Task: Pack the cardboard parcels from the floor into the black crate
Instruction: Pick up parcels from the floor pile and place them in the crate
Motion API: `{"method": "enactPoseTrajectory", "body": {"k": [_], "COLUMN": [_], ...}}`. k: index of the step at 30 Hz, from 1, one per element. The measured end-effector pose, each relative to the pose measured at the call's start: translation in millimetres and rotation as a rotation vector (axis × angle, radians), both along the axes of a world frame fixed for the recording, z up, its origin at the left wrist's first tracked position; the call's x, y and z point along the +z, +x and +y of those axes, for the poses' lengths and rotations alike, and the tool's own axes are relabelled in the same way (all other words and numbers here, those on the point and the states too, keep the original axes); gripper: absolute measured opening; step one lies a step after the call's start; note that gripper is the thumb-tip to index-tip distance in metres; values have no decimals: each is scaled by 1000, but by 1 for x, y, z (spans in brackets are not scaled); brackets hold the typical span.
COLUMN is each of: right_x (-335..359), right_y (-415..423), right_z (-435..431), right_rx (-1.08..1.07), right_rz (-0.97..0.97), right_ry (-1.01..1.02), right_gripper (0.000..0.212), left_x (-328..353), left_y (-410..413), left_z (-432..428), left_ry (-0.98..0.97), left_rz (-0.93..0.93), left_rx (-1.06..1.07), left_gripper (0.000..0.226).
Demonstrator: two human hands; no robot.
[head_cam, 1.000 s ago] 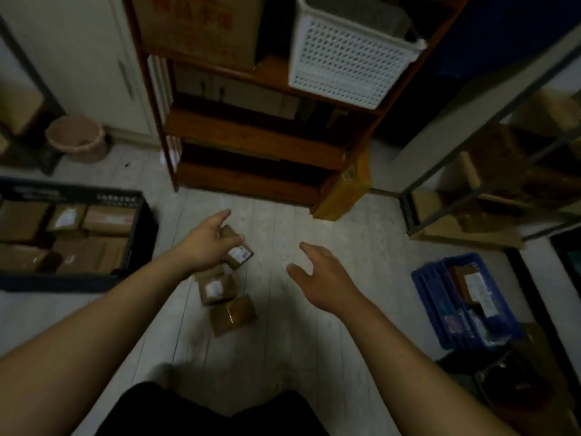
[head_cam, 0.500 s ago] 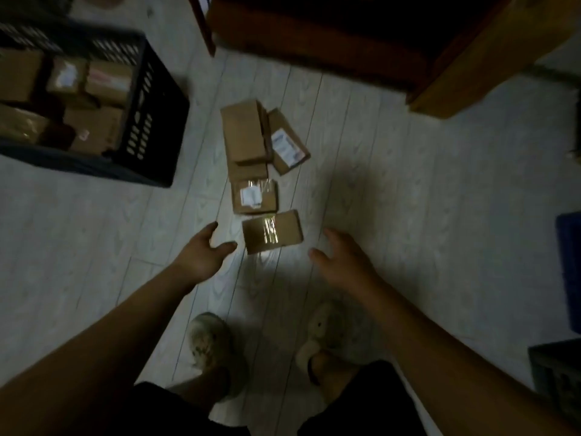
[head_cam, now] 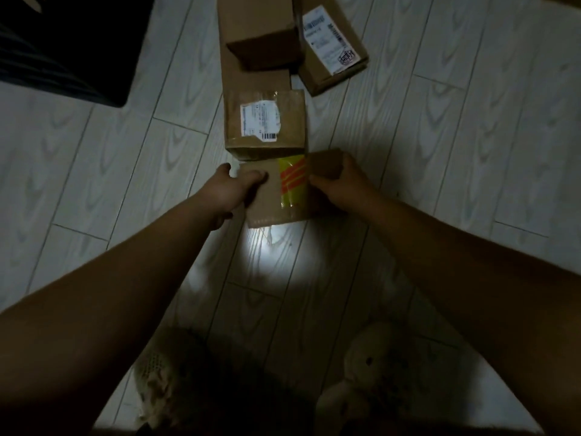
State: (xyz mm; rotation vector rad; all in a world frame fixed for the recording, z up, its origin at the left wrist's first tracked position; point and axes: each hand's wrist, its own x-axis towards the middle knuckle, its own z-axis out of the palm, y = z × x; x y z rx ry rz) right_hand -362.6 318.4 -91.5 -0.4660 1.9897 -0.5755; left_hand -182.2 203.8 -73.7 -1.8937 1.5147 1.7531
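Cardboard parcel (head_cam: 270, 196) in hands (head_cam: 232, 190) (head_cam: 342, 184), outside crate (head_cam: 63, 48)

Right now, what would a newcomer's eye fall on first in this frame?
The left hand and right hand grip a flat brown cardboard parcel with a yellow-and-orange striped tape band, at frame centre. Just below it, a bright pool of light falls on the pale wood-grain floor. Behind it lie other brown cardboard parcels, and the black crate shows at upper left.
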Motion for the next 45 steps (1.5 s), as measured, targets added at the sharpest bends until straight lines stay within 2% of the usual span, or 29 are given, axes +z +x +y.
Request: {"method": "enactPoseTrajectory", "body": {"k": [3, 7, 11, 13, 20, 27, 32, 34, 37, 40, 43, 45], "right_x": [-19, -16, 16, 45, 222, 472, 645, 697, 758, 804, 842, 862], "right_y": [-4, -10, -14, -12, 11, 50, 84, 93, 102, 104, 101, 99], "right_z": [-10, -10, -14, -14, -9, -6, 6, 9, 12, 17, 22, 24], "right_rx": [-123, -77, -74, -81, -186, -220, -272, -288, -304, -314, -350, -375], "right_rz": [-95, -90, -45, -51, -121, -49, -4, 14, 39, 87, 77, 76], "right_ry": [-58, -32, -36, -43, -106, -199, -321, -409, -548, -656, -740, -773], "right_gripper": [91, 93, 91, 89, 81, 65, 59, 50, 45, 47, 45, 31], "left_x": [-22, -29, 0, 29, 205, 448, 620, 675, 739, 787, 819, 833], "left_y": [-3, -12, -14, -9, 12, 48, 85, 92, 94, 99, 106, 111], "left_z": [1, 7, 0, -5, -7, -12, -24, -31, -36, -35, -26, -19], "left_ry": [132, 179, 153, 148, 96, 16, 0, -29, -92, -204, -328, -388], "left_rz": [86, 161, 128, 131, 155, 261, 371, 428, 536, 672, 771, 814], "left_rx": [31, 105, 39, 14, 58, 98, 28, -9, -16, -23, -43, -22], "left_gripper": [63, 60, 40, 42, 71, 49, 25, 29, 55, 71, 74, 69]}}
